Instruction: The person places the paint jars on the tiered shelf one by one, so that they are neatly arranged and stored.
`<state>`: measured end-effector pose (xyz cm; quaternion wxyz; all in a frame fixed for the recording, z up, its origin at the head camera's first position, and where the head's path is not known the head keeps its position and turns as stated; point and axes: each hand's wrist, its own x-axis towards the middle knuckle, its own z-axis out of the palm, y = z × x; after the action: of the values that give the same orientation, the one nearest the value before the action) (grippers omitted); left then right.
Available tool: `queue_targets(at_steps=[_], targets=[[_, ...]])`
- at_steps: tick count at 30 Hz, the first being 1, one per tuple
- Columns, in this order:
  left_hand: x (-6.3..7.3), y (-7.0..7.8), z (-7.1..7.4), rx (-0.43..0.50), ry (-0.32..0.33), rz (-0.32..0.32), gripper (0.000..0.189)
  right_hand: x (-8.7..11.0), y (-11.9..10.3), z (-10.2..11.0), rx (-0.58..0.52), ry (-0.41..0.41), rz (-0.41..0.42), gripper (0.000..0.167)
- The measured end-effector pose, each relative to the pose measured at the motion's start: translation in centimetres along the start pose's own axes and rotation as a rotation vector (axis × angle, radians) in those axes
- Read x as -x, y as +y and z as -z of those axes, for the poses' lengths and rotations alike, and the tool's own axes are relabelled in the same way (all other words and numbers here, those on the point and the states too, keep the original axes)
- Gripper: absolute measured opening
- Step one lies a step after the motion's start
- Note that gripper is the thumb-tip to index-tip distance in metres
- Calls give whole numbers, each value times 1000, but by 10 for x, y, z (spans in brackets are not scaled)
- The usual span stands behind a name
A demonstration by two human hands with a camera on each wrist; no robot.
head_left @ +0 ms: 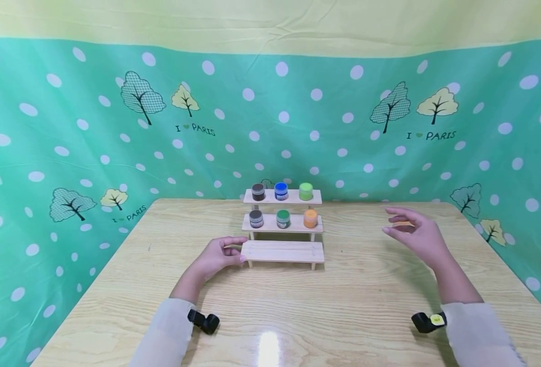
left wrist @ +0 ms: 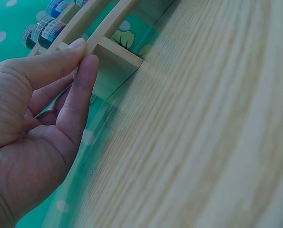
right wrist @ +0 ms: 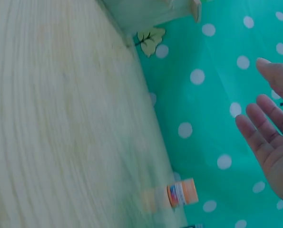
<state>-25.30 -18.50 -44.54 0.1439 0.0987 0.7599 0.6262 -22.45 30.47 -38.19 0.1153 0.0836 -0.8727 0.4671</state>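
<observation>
A three-tier wooden stand (head_left: 277, 258) is on the table. My left hand (head_left: 217, 258) pinches the left end of its lowest shelf, and the left wrist view shows thumb and finger on the wood (left wrist: 101, 31). A dark jar (head_left: 258, 192), a blue jar (head_left: 281, 191) and a light green jar (head_left: 305, 191) sit on the top tier. On the middle tier are another dark jar (head_left: 256, 219), a green jar (head_left: 283, 218) and an orange jar (head_left: 310, 218). Off to the right, my right hand (head_left: 414, 234) is raised, fingers apart, holding nothing. Beyond it stands another orange jar (right wrist: 181, 193), mostly hidden in the head view.
The wooden table (head_left: 343, 316) reaches back to a green dotted curtain (head_left: 298, 102), which also hangs on both sides. At the bottom edge of the right wrist view, a dark object (right wrist: 193, 226) barely shows.
</observation>
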Motion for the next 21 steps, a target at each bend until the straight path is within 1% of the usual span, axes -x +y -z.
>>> queue_targets(at_steps=[3, 9, 15, 21], targets=[[0, 0, 0, 5, -1, -2, 57, 2, 6, 7, 7, 14, -27, 57], [1, 0, 1, 12, -8, -9, 57, 4, 20, 20, 66, 51, -67, 57], [0, 0, 1, 5, -11, -15, 57, 6, 32, 32, 100, 78, -81, 56], [1, 1, 1, 10, -14, -11, 57, 5, 41, 39, 104, 96, -94, 58]])
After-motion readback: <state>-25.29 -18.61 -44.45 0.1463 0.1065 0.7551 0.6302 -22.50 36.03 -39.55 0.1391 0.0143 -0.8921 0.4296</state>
